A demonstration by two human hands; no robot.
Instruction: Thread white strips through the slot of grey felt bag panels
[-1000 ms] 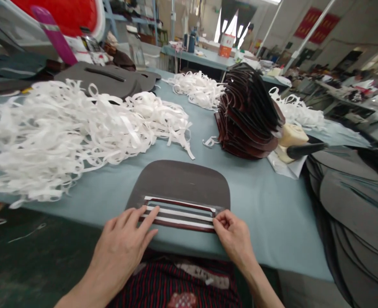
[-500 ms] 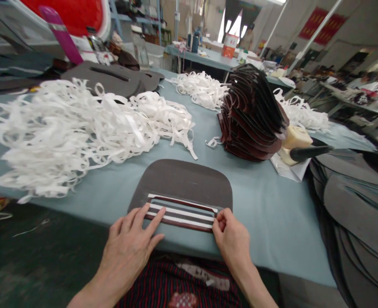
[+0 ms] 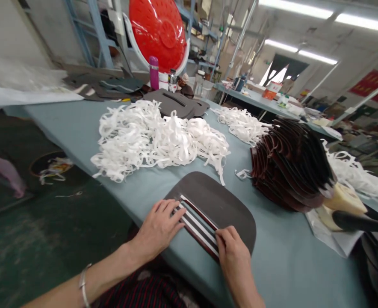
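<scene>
Both hands are on the work. The left hand (image 3: 158, 231) lies open, fingers flat on parallel white and maroon strips (image 3: 199, 226) atop a dark rounded panel (image 3: 237, 222); the right hand (image 3: 235, 261) curls at their far end, grip unclear. White ribbon offcuts (image 3: 157, 141) heap beyond on the blue worktop (image 3: 282, 265), a dark stack of panels (image 3: 288, 167) to the right.

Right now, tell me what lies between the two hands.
In the head view, white and dark red strips lie on a dark panel between the left hand and the right hand.
</scene>
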